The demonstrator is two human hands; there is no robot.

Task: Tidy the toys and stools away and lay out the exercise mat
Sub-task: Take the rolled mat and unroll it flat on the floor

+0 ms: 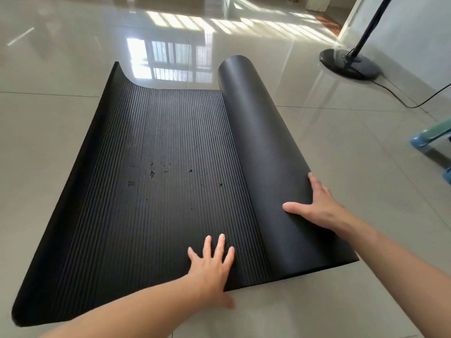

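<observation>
A black exercise mat (156,172) lies partly unrolled on the glossy tiled floor, ribbed side up, with small pits in its middle. Its left edge curls upward. The part still rolled (258,132) forms a smooth black tube along the right side. My left hand (211,262) presses flat on the ribbed surface near the mat's near edge, fingers spread and straight. My right hand (314,203) rests on the near end of the roll, thumb stretched out to the left and fingers laid over the roll's right side.
A black fan stand (349,63) with a round base and a trailing cable stands at the back right beside a white wall. Stool legs in blue and green (434,137) show at the right edge. Open tiled floor (73,57) stretches beyond and left of the mat.
</observation>
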